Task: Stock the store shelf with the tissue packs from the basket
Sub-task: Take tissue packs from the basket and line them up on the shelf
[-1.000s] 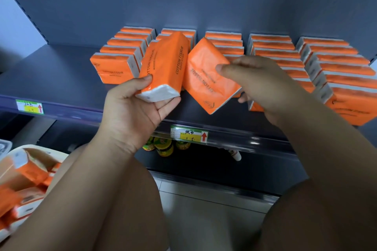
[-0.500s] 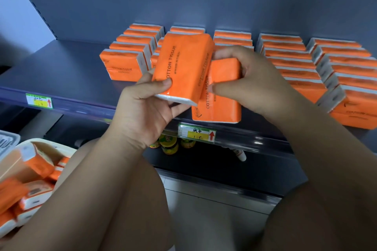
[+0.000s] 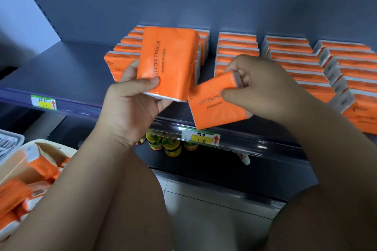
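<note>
My left hand grips an orange tissue pack upright by its lower end, its printed face towards me, in front of the second row on the shelf. My right hand pinches a second orange tissue pack by its upper right end, tilted and hanging over the shelf's front edge. Several rows of orange tissue packs lie on the dark shelf. The cream basket at the lower left holds more orange packs.
The shelf's left part is bare up to a grey side wall. Price tags sit on the front rail. Small jars and a white tube stand on the shelf below. My knees fill the bottom of the view over a tiled floor.
The left hand has turned its pack upright with the printed face towards me. The right hand has swung its pack down and to the right, away from the left one.
</note>
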Demonstrator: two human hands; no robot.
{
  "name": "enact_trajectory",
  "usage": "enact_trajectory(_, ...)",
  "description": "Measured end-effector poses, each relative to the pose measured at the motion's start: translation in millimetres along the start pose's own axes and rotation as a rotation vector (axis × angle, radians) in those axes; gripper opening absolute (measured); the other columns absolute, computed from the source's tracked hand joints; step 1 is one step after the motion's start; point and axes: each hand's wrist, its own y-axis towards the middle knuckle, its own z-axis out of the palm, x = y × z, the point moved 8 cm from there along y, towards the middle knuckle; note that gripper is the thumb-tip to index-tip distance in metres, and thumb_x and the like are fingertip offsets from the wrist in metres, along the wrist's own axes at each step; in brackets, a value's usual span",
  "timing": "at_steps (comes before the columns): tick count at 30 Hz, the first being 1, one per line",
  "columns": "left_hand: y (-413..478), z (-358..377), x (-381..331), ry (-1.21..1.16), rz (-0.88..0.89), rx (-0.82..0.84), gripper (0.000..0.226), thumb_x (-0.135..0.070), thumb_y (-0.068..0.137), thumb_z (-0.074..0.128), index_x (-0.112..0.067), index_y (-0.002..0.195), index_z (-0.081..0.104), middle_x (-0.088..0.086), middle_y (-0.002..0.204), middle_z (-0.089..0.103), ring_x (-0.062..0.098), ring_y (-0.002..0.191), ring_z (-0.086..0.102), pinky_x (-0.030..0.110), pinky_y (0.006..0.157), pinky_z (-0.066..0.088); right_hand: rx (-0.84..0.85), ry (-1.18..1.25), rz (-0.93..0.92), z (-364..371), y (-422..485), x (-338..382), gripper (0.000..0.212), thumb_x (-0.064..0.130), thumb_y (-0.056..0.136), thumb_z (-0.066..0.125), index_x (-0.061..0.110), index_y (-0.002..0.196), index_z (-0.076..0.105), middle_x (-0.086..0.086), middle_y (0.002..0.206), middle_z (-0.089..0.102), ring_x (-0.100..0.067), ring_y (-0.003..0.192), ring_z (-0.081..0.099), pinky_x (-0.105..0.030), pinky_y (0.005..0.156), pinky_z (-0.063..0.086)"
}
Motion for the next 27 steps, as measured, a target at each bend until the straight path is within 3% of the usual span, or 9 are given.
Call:
enact_trajectory(4, 5, -14, -8, 0.163, 0.054, -0.091, 0.053, 0.009, 0.084, 0.054, -0.016, 0.130, 0.060, 0.008, 0.120, 0.071, 0.029, 0.109, 0.070, 0.047, 0.088, 0.059, -0.030, -0.003, -0.010, -3, -1, -3, 0.024, 0.029, 0.081, 0.080, 0.015, 0.097, 0.069, -0.005, 0.089, 0.071, -0.022, 0.085, 0.068, -0.047, 0.079, 0.057)
enact_trajectory(8, 5, -20, -6, 0.240, 0.033, -0.153, 0.056, 0.013, 0.087, 0.051, -0.012, 0.137, 0.061, 0.009, 0.120, 0.071, 0.028, 0.106, 0.071, 0.043, 0.083, 0.060, -0.124, 0.036, -0.060, -13, -4, -4, 0.033, 0.026, 0.081, 0.082, 0.031, 0.113, 0.072, 0.015, 0.094, 0.065, -0.005, 0.087, 0.063, -0.024, 0.077, 0.051)
enact_trajectory(9, 6, -23, -5, 0.259, 0.027, -0.171, 0.057, 0.013, 0.087, 0.051, -0.012, 0.138, 0.061, 0.009, 0.119, 0.072, 0.028, 0.105, 0.071, 0.043, 0.084, 0.060, -0.130, -0.001, -0.087, -14, -4, -5, 0.034, 0.025, 0.081, 0.082, 0.031, 0.114, 0.073, 0.016, 0.096, 0.064, -0.005, 0.087, 0.060, -0.024, 0.076, 0.047)
enact_trajectory(12, 6, -26, -5, 0.299, 0.023, -0.199, 0.062, 0.014, 0.085, 0.053, -0.014, 0.141, 0.060, 0.010, 0.124, 0.072, 0.028, 0.106, 0.071, 0.048, 0.093, 0.056, -0.100, -0.156, -0.104, -9, -4, -11, 0.034, 0.018, 0.078, 0.082, 0.025, 0.109, 0.072, 0.006, 0.102, 0.061, -0.012, 0.092, 0.056, -0.031, 0.077, 0.041)
enact_trajectory(16, 7, -30, -3, 0.321, 0.030, -0.216, 0.063, 0.014, 0.084, 0.056, -0.016, 0.139, 0.063, 0.015, 0.137, 0.067, 0.029, 0.107, 0.070, 0.047, 0.090, 0.058, -0.070, -0.318, -0.096, -2, -5, -18, 0.040, 0.013, 0.077, 0.080, 0.021, 0.114, 0.067, 0.000, 0.109, 0.062, -0.023, 0.107, 0.057, -0.039, 0.086, 0.050)
enact_trajectory(21, 8, -25, -1, 0.437, 0.046, -0.179, 0.060, 0.014, 0.081, 0.059, -0.018, 0.131, 0.067, 0.005, 0.123, 0.074, 0.028, 0.109, 0.072, 0.041, 0.081, 0.060, -0.013, -0.446, -0.111, 10, -6, -18, 0.063, 0.023, 0.082, 0.080, 0.026, 0.141, 0.058, -0.003, 0.122, 0.063, -0.028, 0.120, 0.052, -0.047, 0.093, 0.052)
enact_trajectory(27, 7, -24, -1, 0.549, 0.062, -0.187, 0.065, -0.001, 0.067, 0.070, -0.020, 0.130, 0.067, 0.008, 0.127, 0.072, 0.028, 0.114, 0.071, 0.040, 0.081, 0.061, -0.062, -0.513, -0.096, 8, -4, -20, 0.052, 0.038, 0.084, 0.082, 0.020, 0.129, 0.065, -0.004, 0.120, 0.063, -0.029, 0.119, 0.051, -0.044, 0.095, 0.050)
